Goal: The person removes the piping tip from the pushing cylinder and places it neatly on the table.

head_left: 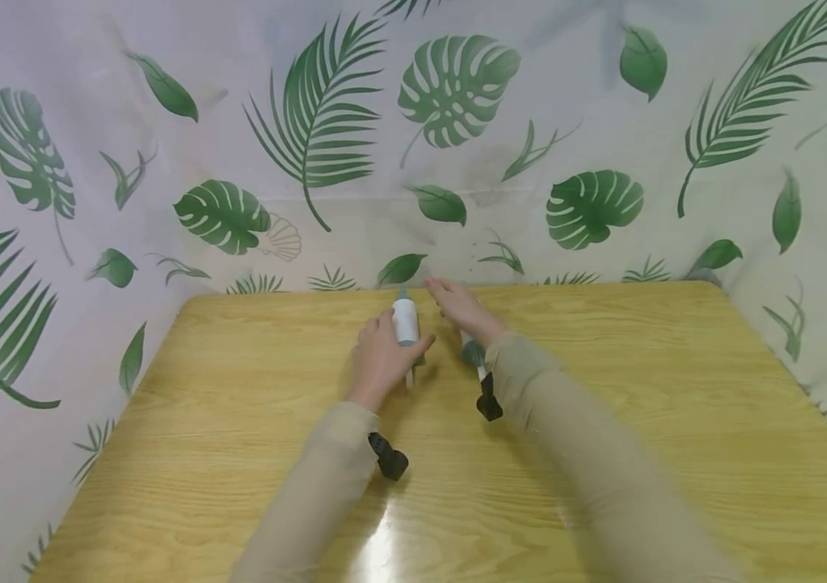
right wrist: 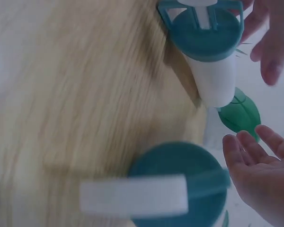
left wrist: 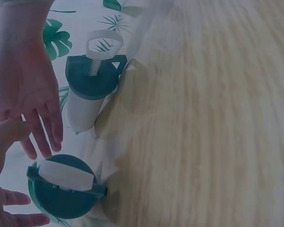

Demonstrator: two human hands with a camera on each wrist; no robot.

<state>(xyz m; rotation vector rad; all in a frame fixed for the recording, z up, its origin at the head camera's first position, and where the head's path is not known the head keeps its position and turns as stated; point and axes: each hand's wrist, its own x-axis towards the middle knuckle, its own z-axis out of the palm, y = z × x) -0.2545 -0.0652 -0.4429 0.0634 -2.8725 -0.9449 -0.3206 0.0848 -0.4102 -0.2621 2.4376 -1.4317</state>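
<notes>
Left hand (head_left: 382, 355): released, thumb spread; contact unconfirmed. Right hand (head_left: 466, 312): released, fingers extended. At the left hand's 1 o'clock lies a white, plastic-looking cylindrical container (head_left: 406, 322) with a round teal lid (left wrist: 61, 203) and white strip. At the right hand's 6 o'clock: a matching white-and-teal container (left wrist: 83, 111), partly hidden by hand and sleeve. Contents: concealed. Lids face 6 o'clock on the yellow wood-grain table (head_left: 253, 372). Right wrist view: nearest strip blurred.
</notes>
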